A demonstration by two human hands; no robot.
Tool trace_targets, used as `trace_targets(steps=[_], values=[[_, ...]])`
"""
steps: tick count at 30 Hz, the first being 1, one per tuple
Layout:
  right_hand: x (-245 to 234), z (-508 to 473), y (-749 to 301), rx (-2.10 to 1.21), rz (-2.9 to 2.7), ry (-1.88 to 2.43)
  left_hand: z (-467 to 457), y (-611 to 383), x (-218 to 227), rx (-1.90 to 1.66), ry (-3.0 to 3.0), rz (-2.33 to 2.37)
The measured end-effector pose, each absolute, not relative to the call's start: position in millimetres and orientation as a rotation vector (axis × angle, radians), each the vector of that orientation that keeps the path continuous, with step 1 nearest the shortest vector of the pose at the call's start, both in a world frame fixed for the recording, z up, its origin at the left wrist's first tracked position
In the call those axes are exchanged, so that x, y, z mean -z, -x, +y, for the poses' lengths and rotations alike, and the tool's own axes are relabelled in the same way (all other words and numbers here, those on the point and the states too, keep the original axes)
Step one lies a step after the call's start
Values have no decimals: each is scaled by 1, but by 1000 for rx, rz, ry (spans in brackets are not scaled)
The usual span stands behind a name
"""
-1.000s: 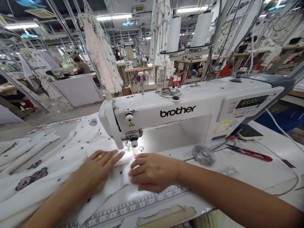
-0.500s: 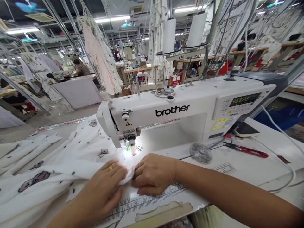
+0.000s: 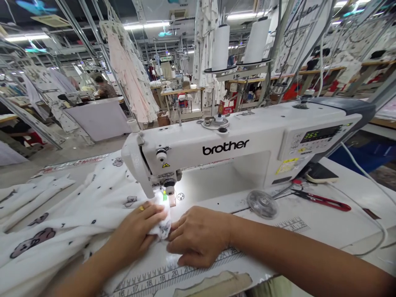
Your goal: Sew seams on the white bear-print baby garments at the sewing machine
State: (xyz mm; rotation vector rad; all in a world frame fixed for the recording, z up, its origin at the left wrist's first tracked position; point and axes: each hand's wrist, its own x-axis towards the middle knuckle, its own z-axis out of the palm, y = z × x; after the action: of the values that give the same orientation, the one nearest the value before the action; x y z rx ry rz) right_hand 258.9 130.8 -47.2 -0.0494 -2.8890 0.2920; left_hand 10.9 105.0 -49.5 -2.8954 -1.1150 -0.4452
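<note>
White fabric (image 3: 102,202) with bear and dot prints spreads over the left of the table, its narrow end under the needle area of a white Brother sewing machine (image 3: 185,148). My left hand (image 3: 139,227), a ring on one finger, is closed on the fabric's edge just in front of the lit presser foot (image 3: 165,197), fingers on top. Close beside it, my right hand (image 3: 199,235) has its fingers bent together at the fabric's right corner. Those fingertips are partly hidden, and the hand rests on the table.
Right of my hands lie a clear plastic disc (image 3: 262,204) and red-handled thread snips (image 3: 324,200). A printed ruler (image 3: 179,272) runs along the table's front. Thread cones (image 3: 220,47) stand above the machine. Hanging garments and other workstations fill the background.
My left hand has shifted left and slightly down, and more of the fabric's end shows between my hands. My right hand has moved slightly down and left. The display's digits differ.
</note>
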Motion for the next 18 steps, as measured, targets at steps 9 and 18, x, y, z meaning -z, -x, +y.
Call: trace_targets(steps=[9, 18], values=[[55, 140, -257, -293, -2839, 4, 111, -9, 42, 385, 2927, -1098], [52, 152, -258, -414, -2704, 58, 106, -11, 34, 378, 3056, -1076]])
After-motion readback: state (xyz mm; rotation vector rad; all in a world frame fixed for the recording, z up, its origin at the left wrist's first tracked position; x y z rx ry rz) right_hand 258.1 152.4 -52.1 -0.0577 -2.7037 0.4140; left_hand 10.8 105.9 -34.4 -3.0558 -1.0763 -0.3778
